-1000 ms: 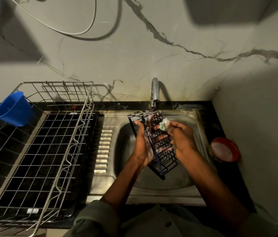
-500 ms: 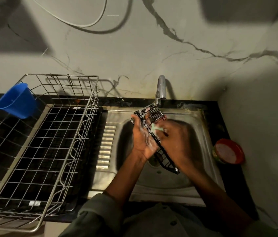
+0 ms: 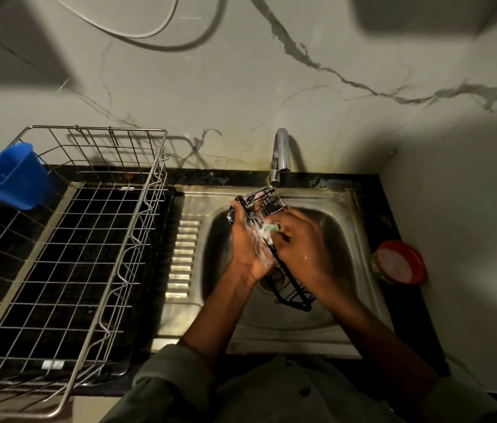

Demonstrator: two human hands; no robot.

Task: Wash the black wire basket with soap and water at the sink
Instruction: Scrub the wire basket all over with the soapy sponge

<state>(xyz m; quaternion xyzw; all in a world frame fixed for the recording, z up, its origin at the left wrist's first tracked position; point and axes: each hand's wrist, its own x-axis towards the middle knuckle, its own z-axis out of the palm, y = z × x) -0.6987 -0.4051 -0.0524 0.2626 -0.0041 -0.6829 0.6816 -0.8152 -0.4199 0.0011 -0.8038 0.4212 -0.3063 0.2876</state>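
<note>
A black wire basket (image 3: 294, 293) is held on edge over the steel sink (image 3: 360, 239), its top end just under the tap (image 3: 280, 154). My left hand (image 3: 245, 242), covered in white foam, grips the basket's left side with fingers wrapped through the wires. My right hand (image 3: 300, 242) pinches a small green scrub pad (image 3: 271, 228) and presses it against the basket's wires near the middle. The basket's middle part is hidden between both hands.
A large steel dish rack (image 3: 67, 254) fills the counter to the left, with a blue plastic cup (image 3: 12, 178) hung on its far corner. A red round soap tub (image 3: 401, 262) sits on the dark counter to the right, close to the side wall.
The basket has turned more edge-on and both hands closed in around it. My right hand with the pad slid from the basket's top corner down toward its middle. More foam covers my left hand.
</note>
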